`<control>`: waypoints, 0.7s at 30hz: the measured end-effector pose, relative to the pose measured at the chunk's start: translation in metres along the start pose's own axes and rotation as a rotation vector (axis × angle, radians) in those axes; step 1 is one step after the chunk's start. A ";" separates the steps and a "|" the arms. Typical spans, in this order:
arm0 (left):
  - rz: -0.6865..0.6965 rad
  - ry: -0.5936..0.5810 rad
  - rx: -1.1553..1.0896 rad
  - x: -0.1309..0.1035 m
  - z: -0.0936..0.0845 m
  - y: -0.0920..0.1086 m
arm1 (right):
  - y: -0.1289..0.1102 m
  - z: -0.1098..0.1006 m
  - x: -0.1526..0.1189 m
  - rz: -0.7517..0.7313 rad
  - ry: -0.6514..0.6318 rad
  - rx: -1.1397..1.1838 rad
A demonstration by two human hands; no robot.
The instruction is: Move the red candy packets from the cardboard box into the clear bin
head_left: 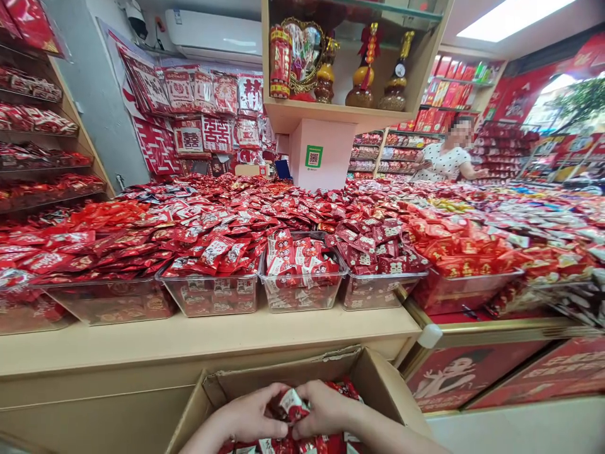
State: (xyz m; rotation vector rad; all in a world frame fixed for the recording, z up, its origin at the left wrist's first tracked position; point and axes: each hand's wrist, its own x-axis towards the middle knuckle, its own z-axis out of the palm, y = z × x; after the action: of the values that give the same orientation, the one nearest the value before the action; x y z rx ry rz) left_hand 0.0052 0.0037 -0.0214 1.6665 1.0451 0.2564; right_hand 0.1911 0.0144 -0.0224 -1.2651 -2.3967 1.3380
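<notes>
Low in the view, both my hands reach into an open cardboard box [378,391] of small red-and-white wrapped candy packets [309,444]. My left hand [258,413] curls around a few packets from the left. From the other side my right hand [326,410] closes in, its thumb near the left thumb. Between the hands a red-and-white candy packet [293,403] shows; others under the fingers are partly hidden. Just beyond the box, a clear plastic bin [302,293] on the counter holds similar red-and-white packets.
The pale counter [212,337] edge runs behind the box. More clear bins [210,296] of red packets line it, with heaps behind. A shelf unit [340,113] with bottles stands above. A person [442,157] in a dotted top is at the far right.
</notes>
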 end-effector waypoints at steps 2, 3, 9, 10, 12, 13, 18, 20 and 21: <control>0.091 -0.032 -0.284 0.000 0.003 0.010 | -0.004 -0.008 -0.002 -0.048 -0.002 0.188; 0.124 -0.006 -0.382 0.001 0.005 0.014 | -0.006 -0.010 -0.003 -0.060 -0.008 0.229; 0.111 0.361 -0.497 0.007 0.013 0.032 | -0.009 -0.015 -0.011 -0.121 0.054 0.276; 0.088 0.413 -0.554 0.007 0.012 0.034 | -0.010 -0.016 -0.012 -0.108 0.089 0.324; 0.057 0.492 -0.644 0.006 0.009 0.036 | -0.012 -0.021 -0.013 -0.082 0.162 0.459; 0.053 0.515 -0.665 0.005 0.007 0.037 | -0.013 -0.024 -0.013 -0.084 0.187 0.534; 0.085 0.567 -0.836 0.001 0.003 0.044 | -0.024 -0.032 -0.013 -0.119 0.169 0.800; 0.104 0.558 -0.917 -0.001 0.004 0.046 | -0.026 -0.033 -0.014 -0.116 0.123 0.828; 0.108 0.544 -0.925 -0.001 0.005 0.046 | -0.025 -0.033 -0.014 -0.128 0.123 0.802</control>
State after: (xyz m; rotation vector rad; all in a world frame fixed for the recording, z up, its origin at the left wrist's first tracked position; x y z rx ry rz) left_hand 0.0309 -0.0010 0.0168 0.8082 0.9873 1.1261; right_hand 0.1998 0.0191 0.0203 -0.8976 -1.5343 1.8261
